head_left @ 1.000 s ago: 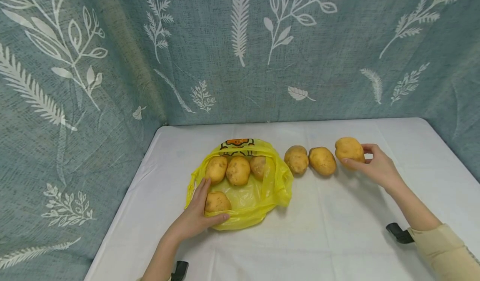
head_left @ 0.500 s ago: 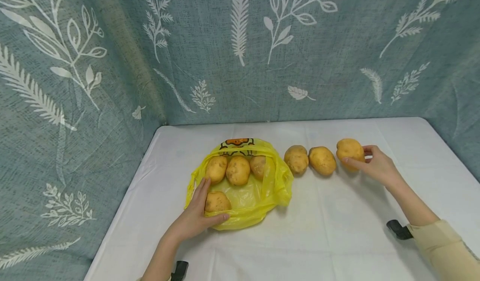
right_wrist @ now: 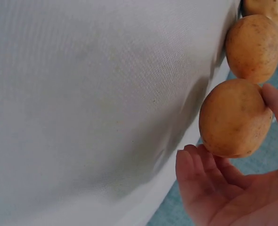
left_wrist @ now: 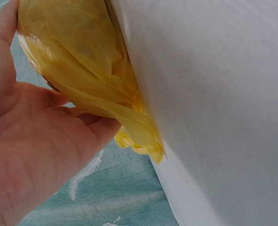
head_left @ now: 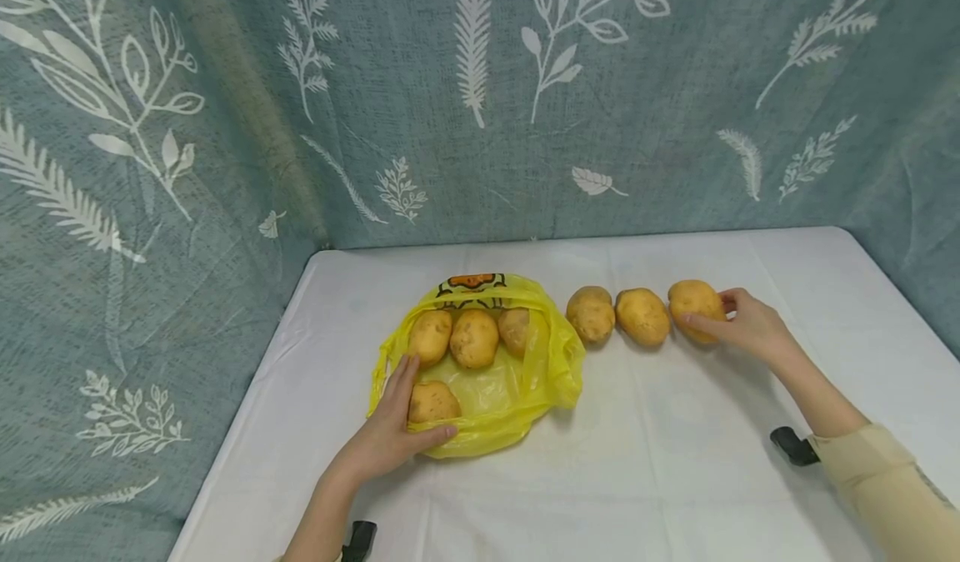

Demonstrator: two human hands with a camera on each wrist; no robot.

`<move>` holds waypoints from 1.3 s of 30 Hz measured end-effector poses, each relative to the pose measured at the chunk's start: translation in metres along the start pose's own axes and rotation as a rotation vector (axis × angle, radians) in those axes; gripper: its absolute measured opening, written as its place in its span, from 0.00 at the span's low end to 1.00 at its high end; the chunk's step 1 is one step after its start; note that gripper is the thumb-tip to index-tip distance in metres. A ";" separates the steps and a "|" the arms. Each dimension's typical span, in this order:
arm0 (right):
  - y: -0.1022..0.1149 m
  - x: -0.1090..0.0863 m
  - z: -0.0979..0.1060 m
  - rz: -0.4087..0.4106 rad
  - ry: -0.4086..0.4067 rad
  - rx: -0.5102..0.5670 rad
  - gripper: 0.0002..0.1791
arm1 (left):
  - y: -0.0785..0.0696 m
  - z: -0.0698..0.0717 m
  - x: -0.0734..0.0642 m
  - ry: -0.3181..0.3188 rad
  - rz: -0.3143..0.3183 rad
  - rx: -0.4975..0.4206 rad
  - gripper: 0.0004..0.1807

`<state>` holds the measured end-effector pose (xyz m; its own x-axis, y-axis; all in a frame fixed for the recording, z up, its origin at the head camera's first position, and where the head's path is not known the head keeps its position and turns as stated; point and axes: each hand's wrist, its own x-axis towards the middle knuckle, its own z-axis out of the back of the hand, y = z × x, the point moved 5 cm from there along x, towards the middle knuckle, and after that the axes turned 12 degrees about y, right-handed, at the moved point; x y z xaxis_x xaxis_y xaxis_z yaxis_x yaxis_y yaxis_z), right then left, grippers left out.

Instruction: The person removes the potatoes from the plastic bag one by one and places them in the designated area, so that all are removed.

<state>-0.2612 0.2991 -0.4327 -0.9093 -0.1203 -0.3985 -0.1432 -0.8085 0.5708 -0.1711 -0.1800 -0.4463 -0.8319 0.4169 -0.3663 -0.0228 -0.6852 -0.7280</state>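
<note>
A yellow plastic bag (head_left: 495,437) lies with its mouth toward me, several potatoes inside. My left hand (head_left: 386,433) grips its near left side, thumb along the lower rim, beside the front potato (head_left: 433,402). In the left wrist view, the fingers of my left hand (left_wrist: 44,136) wrap the thin yellow film of the bag (left_wrist: 77,56). My right hand (head_left: 753,326) holds a potato (head_left: 693,308) at the right end of a short row. In the right wrist view, thumb and fingertips of my right hand (right_wrist: 238,188) pinch that potato (right_wrist: 233,117) from opposite sides.
Two potatoes stand left of the held one: a middle one (head_left: 642,318) and one (head_left: 590,316) close against the bag. A white cloth covers the table (head_left: 600,495). Blue-green patterned curtain (head_left: 525,187) hangs behind and at the sides.
My right hand has lowered its potato slightly, bringing it level with the row. The left hand keeps its grip on the bag. The head view has shifted a little.
</note>
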 end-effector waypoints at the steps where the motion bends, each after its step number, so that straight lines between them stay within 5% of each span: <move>1: 0.000 0.001 0.000 0.004 0.000 -0.008 0.54 | 0.000 0.000 0.000 0.000 -0.001 -0.004 0.62; 39: 0.004 0.001 -0.007 0.031 0.011 -0.097 0.50 | 0.000 0.000 0.000 -0.003 -0.004 0.009 0.62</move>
<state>-0.2603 0.2916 -0.4361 -0.9081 -0.1518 -0.3903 -0.0766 -0.8561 0.5112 -0.1713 -0.1798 -0.4460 -0.8333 0.4182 -0.3616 -0.0310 -0.6885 -0.7246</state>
